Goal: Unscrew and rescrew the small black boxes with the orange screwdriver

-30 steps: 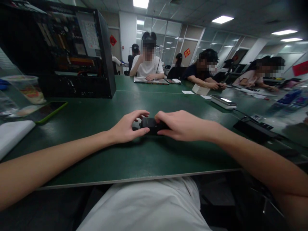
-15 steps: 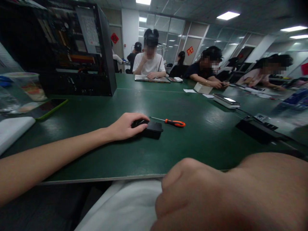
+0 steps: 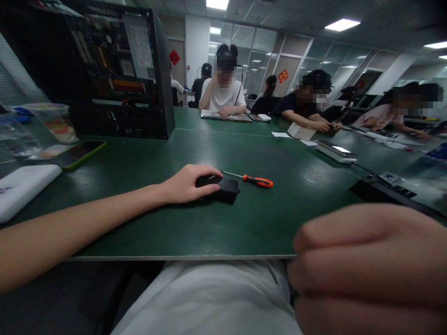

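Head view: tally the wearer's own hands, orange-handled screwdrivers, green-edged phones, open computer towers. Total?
Wearer's hands: 2 (left hand, right hand)
Orange-handled screwdriver: 1
Green-edged phone: 1
Open computer tower: 1
Total: 5

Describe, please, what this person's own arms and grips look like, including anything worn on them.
The left grip wears no glove, and the left forearm shows no sleeve, watch or bracelet. The right grip is gloveless too, though blurred, with no ring visible; its forearm cannot be made out.

Passable tabletop (image 3: 274,216) right of screwdriver (image 3: 259,181), left hand (image 3: 190,183) and black box (image 3: 229,189) obstructing leftward
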The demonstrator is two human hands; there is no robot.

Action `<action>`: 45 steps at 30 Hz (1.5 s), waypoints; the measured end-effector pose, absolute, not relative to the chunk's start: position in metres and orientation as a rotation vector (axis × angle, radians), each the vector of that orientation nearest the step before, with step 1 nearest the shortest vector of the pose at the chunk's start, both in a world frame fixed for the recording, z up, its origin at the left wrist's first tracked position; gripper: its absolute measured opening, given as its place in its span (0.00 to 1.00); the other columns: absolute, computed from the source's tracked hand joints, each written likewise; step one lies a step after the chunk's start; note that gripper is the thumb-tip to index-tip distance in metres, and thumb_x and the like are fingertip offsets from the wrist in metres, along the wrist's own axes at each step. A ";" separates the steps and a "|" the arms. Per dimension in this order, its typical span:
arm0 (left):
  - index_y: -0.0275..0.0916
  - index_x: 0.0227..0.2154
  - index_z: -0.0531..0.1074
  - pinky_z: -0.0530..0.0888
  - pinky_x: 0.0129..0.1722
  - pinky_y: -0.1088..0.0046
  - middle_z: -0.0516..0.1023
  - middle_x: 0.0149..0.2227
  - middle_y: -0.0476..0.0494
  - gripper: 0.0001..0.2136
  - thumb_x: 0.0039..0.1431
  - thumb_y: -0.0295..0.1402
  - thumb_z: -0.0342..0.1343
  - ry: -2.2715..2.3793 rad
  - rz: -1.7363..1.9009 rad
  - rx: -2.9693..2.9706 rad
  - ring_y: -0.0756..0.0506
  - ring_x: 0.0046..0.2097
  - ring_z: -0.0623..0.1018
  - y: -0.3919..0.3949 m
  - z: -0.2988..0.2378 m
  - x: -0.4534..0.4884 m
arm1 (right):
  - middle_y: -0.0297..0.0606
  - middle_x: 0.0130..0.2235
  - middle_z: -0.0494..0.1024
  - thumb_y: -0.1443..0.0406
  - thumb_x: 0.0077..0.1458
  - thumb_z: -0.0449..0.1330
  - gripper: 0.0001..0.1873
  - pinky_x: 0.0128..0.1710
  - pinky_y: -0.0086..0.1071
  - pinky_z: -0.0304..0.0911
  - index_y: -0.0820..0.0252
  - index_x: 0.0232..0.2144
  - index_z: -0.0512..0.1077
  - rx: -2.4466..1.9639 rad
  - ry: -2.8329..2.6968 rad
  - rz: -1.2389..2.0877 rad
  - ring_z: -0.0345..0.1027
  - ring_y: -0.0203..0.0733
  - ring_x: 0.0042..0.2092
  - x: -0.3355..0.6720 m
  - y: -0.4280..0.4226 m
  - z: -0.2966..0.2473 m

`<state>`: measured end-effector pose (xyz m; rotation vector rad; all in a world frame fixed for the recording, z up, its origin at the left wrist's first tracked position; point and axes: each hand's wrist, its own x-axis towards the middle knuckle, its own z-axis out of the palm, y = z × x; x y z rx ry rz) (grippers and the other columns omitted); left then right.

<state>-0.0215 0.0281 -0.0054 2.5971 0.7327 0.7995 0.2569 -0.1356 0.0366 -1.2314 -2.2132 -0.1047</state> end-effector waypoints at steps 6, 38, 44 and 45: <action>0.37 0.48 0.77 0.74 0.50 0.67 0.82 0.47 0.42 0.17 0.61 0.42 0.62 0.780 0.817 2.458 0.42 0.47 0.80 0.022 -0.003 -0.012 | 0.44 0.39 0.79 0.46 0.66 0.48 0.26 0.34 0.34 0.62 0.58 0.43 0.76 -0.941 -2.632 -0.320 0.72 0.43 0.38 0.251 -0.012 0.054; 0.36 0.65 0.64 0.72 0.59 0.51 0.71 0.62 0.30 0.42 0.52 0.55 0.64 1.157 0.633 2.251 0.32 0.60 0.74 0.032 -0.001 -0.018 | 0.41 0.40 0.80 0.51 0.58 0.62 0.23 0.31 0.31 0.61 0.61 0.47 0.79 -1.018 -1.953 0.674 0.66 0.35 0.31 0.252 0.031 0.022; 0.37 0.68 0.58 0.70 0.60 0.53 0.69 0.63 0.31 0.45 0.52 0.56 0.63 1.178 0.558 2.160 0.32 0.60 0.74 0.028 -0.001 -0.016 | 0.39 0.39 0.80 0.55 0.51 0.69 0.18 0.36 0.33 0.70 0.58 0.39 0.73 -0.908 -1.683 0.505 0.73 0.40 0.37 0.255 0.026 0.035; 0.37 0.68 0.57 0.69 0.61 0.53 0.68 0.64 0.31 0.45 0.53 0.56 0.63 1.197 0.556 2.141 0.32 0.61 0.73 0.027 -0.001 -0.015 | 0.38 0.39 0.80 0.55 0.52 0.69 0.19 0.35 0.33 0.71 0.57 0.41 0.72 -0.857 -1.671 0.471 0.74 0.40 0.37 0.255 0.024 0.037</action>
